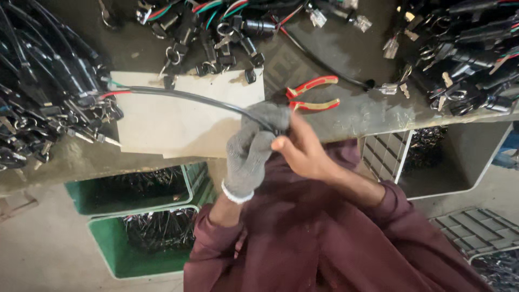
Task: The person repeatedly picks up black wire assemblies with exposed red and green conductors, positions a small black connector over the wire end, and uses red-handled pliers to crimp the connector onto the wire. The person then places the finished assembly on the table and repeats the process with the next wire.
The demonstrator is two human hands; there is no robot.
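My left hand [250, 151], in a grey knit glove, is closed around the near end of a black sheathed cable [184, 96]. The cable runs left over a pale card sheet [173, 121] and ends in red, green and black wires. My bare right hand [303, 148] pinches the same cable end right beside the glove, at the bench's front edge. Pliers with red and yellow handles [312, 93] lie on the bench just behind both hands, untouched.
Heaps of black cable assemblies with keys and connectors lie at the left [48, 92], back [216, 32] and right [465, 59] of the worn bench. Below the bench stand green crates [108, 238] and a grey crate [476, 162] holding more parts.
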